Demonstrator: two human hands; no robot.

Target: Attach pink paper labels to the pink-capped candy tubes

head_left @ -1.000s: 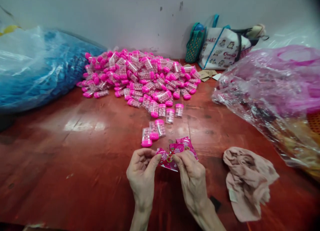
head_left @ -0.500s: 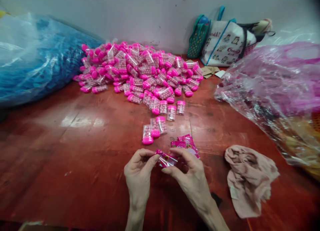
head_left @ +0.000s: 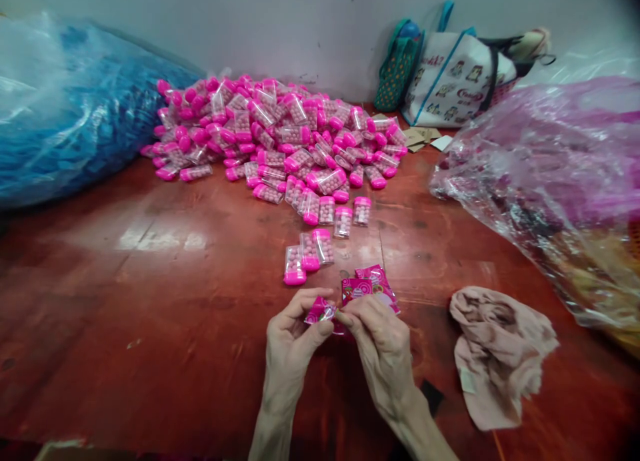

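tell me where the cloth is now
In the head view, the cloth lies on the table at lower right, between the right hand and the pink bag.

Heaped pink-capped containers (head_left: 277, 138) and bulky plastic sacks (head_left: 95, 121) (one blue with its contents) suggest a workshop.

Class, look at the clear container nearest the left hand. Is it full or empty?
Not empty: pink balls show through the clear container. Whether it is packed completely full, I cannot tell.
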